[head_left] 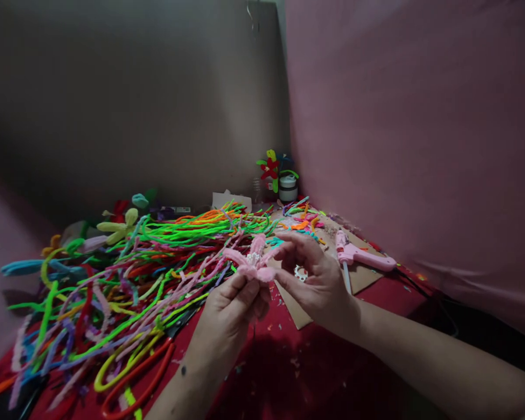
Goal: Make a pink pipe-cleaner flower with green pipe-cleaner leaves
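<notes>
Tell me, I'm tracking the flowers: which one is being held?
The pink flower, between left hand and right hand; red flower and yellow flower sit farther back.

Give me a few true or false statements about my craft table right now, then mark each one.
1. The left hand and the right hand both hold the pink fuzzy piece. True.
2. The pink glue gun is in the right hand. False: it lies on the cardboard, to the right of that hand and untouched.
3. The pile of coloured pipe cleaners lies to the left of the hands. True.
4. The cloth under the hands is blue. False: it is red.
</notes>
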A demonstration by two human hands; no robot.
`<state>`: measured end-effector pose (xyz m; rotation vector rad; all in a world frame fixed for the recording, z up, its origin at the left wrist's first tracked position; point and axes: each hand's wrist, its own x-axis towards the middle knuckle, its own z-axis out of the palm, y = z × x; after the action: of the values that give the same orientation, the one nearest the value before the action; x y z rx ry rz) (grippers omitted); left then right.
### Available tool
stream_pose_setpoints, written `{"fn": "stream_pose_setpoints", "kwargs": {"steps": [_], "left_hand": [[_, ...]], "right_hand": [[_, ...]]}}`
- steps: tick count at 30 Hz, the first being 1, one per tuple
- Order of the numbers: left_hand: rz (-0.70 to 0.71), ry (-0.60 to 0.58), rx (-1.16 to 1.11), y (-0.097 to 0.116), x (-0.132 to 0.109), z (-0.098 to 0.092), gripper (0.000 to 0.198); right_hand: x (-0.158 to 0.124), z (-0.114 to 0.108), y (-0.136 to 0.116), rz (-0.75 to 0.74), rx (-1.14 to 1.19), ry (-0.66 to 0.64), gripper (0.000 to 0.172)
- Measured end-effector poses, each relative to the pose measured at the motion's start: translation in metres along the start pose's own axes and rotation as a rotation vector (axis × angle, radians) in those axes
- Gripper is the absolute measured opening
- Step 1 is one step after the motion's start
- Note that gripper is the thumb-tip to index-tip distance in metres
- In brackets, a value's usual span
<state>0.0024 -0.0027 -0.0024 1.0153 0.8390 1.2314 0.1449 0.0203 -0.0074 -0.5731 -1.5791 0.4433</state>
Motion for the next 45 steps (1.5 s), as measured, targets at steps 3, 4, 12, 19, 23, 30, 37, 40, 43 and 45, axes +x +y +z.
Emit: {"fn": "stream_pose_setpoints", "kwargs": {"steps": [3, 4, 12, 19, 23, 30, 37, 40, 43, 45], "left_hand": [[-0.007, -0.01, 0.016, 0.001, -0.003, 0.001, 0.016], [-0.004, -0.016, 0.025, 0.001, -0.003, 0.0, 0.017], [0.066, -0.018, 0.255, -0.005, -0.005, -0.007, 0.018], [0.138, 0.04, 0.364, -0.004, -0.006, -0.009, 0.023], [0.184, 0.035, 0.444, 0.0, -0.008, -0.008, 0.029], [0.186, 0.027, 0.367, 0.0, -0.01, -0.006, 0.023], [0.178, 0.031, 0.287, -0.004, -0.01, -0.01, 0.015], [0.187, 0.016, 0.291, -0.003, -0.01, -0.009, 0.016], [0.169, 0.0, 0.304, 0.0, -0.011, -0.008, 0.019], [0.153, -0.003, 0.296, 0.001, -0.011, -0.007, 0.02]], "right_hand": [[0.002, -0.002, 0.0, -0.005, 0.05, -0.077, 0.031], [0.003, -0.003, -0.001, -0.034, 0.041, -0.083, 0.024], [0.005, -0.004, -0.007, -0.076, -0.006, -0.033, 0.012], [0.003, 0.009, -0.007, 0.232, 0.496, -0.052, 0.031], [0.008, 0.01, -0.011, 0.428, 0.715, -0.113, 0.029], [0.013, 0.005, -0.01, 0.443, 0.515, -0.242, 0.008], [0.016, 0.003, -0.001, 0.508, 0.595, -0.42, 0.023], [0.013, 0.002, 0.003, 0.489, 0.61, -0.405, 0.023], [0.01, 0.002, 0.005, 0.471, 0.62, -0.414, 0.023], [0.01, 0.003, 0.005, 0.464, 0.622, -0.428, 0.023]]}}
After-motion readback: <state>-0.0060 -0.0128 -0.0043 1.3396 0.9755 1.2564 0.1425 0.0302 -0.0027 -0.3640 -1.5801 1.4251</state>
